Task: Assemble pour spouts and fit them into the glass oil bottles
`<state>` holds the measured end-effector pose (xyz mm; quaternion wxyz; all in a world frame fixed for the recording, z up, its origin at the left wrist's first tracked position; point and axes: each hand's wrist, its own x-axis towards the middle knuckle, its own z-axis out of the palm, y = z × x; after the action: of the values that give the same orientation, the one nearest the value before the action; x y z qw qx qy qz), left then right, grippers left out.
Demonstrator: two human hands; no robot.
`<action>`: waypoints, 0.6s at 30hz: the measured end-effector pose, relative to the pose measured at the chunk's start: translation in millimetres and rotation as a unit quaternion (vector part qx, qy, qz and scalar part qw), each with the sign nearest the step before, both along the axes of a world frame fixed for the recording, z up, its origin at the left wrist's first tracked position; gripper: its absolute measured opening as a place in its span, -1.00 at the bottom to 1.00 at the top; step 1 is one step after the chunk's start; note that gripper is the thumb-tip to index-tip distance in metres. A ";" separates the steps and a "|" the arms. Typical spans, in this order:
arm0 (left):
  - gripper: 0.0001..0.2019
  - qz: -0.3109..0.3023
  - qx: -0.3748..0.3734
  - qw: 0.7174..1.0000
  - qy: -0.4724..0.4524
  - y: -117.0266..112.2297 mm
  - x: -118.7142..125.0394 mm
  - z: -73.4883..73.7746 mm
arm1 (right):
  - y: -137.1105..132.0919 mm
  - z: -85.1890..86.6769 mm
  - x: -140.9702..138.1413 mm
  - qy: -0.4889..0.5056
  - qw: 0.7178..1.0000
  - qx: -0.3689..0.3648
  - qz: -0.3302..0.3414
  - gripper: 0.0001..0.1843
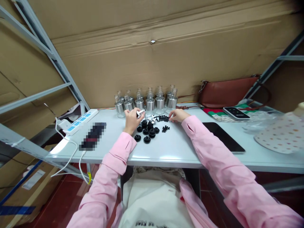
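Observation:
My left hand (133, 119) is closed around a small white, nozzle-like part (141, 112) with a dark tip, held above the table. Over to the right, my right hand (178, 116) has its fingertips pinched at the edge of a cluster of small black pieces (162, 118); what sits between them is too small to make out. Several round black stepped caps (147, 139) lie between and in front of my hands. Small white parts (150, 118) are heaped just behind those caps. A few tiny black bits (165, 128) lie near my right hand.
Several clear glass bottles with silvery bands (150, 104) stand in rows behind my hands. A power strip (82, 121) and a pixelated dark object (93, 136) lie left. To the right are a black tablet (222, 136), a brown bag (228, 91) and a dotted cover (282, 133).

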<state>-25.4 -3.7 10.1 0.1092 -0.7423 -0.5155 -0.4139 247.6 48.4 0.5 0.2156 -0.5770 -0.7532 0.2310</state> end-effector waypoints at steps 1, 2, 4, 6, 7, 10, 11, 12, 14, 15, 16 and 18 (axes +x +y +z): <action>-0.79 0.000 -0.003 1.000 0.001 -0.1 0.3 -0.1 | -0.2 -0.2 0.1 0.001 1.000 -0.002 0.003 -0.91; -0.79 -0.001 -0.005 1.000 0.002 -0.2 0.7 -0.3 | -0.7 0.0 -0.1 0.002 1.000 -0.003 0.009 -0.92; -0.78 -0.004 -0.008 1.000 0.001 -0.5 1.5 -0.5 | -1.8 0.6 -1.3 0.004 1.000 0.002 0.022 -0.92; -0.78 -0.011 -0.014 1.000 -0.002 -1.4 2.0 -0.1 | -2.4 1.0 -2.9 0.006 1.000 0.004 0.027 -0.90; -0.77 -0.014 -0.017 1.000 -0.005 -2.1 2.1 0.4 | -2.4 1.0 -3.4 0.008 1.000 0.002 0.025 -0.89; -0.76 -0.023 -0.024 0.999 -0.010 -4.7 2.1 2.6 | -3.3 2.6 -3.9 0.011 1.000 -0.002 0.015 -0.84; -0.74 -0.024 -0.026 0.999 -0.008 -5.5 2.2 3.2 | -4.6 4.3 -4.5 0.010 1.000 0.006 0.010 -0.82; -0.73 -0.024 -0.029 0.999 -0.004 -6.1 2.5 3.6 | -6.7 6.8 -6.0 0.012 1.000 0.023 0.005 -0.79; -0.68 -0.022 -0.036 0.999 0.013 -6.7 3.9 3.6 | -14.4 13.6 -13.9 0.034 0.996 0.084 -0.001 -0.74; -0.66 -0.021 -0.038 0.999 0.024 -6.7 5.0 3.0 | -19.9 17.4 -20.7 0.055 0.991 0.120 0.003 -0.72; -0.65 -0.020 -0.038 0.998 0.036 -6.5 6.3 2.3 | -26.2 21.1 -29.3 0.084 0.984 0.153 0.017 -0.70; -0.64 -0.023 -0.036 0.998 0.055 -6.1 9.1 0.4 | -40.0 26.8 -49.7 0.143 0.970 0.185 0.066 -0.66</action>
<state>-16.3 -9.8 10.5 0.1005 -0.7794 -0.5059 -0.3558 197.8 8.4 27.3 0.4083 -0.4369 -0.7806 0.1819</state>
